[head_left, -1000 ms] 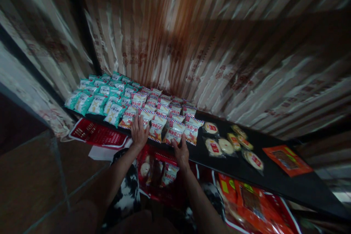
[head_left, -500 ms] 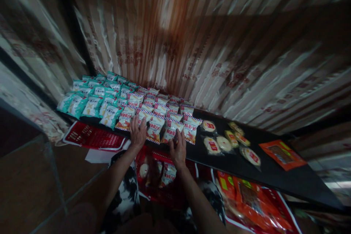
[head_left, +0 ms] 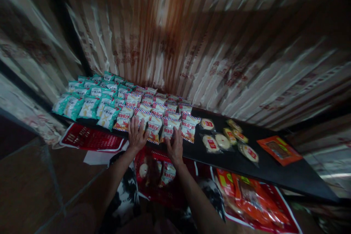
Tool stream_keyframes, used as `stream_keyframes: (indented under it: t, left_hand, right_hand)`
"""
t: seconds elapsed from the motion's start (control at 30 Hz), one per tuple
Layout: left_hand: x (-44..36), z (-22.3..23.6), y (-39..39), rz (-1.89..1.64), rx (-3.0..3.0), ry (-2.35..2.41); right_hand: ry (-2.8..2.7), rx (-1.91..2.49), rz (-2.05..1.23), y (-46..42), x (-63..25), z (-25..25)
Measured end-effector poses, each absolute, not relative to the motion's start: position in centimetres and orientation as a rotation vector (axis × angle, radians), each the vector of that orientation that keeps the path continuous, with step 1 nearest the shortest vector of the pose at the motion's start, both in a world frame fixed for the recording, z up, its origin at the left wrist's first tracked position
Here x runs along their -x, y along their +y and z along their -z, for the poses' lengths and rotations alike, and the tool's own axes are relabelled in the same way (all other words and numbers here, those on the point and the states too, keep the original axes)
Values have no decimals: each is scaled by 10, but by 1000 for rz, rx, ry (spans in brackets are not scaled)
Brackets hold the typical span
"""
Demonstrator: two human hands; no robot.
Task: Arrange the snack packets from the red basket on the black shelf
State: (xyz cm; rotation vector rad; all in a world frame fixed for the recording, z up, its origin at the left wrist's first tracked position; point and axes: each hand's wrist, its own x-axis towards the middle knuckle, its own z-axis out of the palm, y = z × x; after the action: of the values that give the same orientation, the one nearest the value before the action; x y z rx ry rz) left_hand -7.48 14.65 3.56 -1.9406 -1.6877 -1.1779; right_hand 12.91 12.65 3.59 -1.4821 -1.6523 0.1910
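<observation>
Rows of small white-and-red snack bags with striped top edges stand on a black shelf (head_left: 208, 157). My left hand (head_left: 137, 135) lies with spread fingers against the front-row bags, touching a snack bag (head_left: 142, 116) and partly covering it. My right hand (head_left: 175, 148) has its thumb and fingers apart at the lower part of another front snack bag (head_left: 170, 126), touching it without a closed grip. Between the hands stands a further snack bag (head_left: 154, 128). To the right of my right hand is one more striped bag (head_left: 188, 128).
Teal snack bags (head_left: 89, 106) fill the shelf's left end. Rightward lie round wrapped biscuits (head_left: 211, 143), yellow packets (head_left: 230, 136) and an orange packet (head_left: 279, 150). Below are red baskets (head_left: 91, 139), one holding orange packs (head_left: 255, 201). A pleated curtain (head_left: 175, 44) hangs behind.
The view has shifted slightly, so the shelf and goods sit a little farther left. My right hand's fingers have moved up a little onto the front bag; my left hand stays on the bags.
</observation>
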Motion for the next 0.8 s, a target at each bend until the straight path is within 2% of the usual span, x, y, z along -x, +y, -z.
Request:
stream_keyframes:
  t: [0.8]
  left_hand:
    - [67,-39,139,1022,2050,-1627]
  right_hand:
    - [-1649,1549,-167,129,-125,-30]
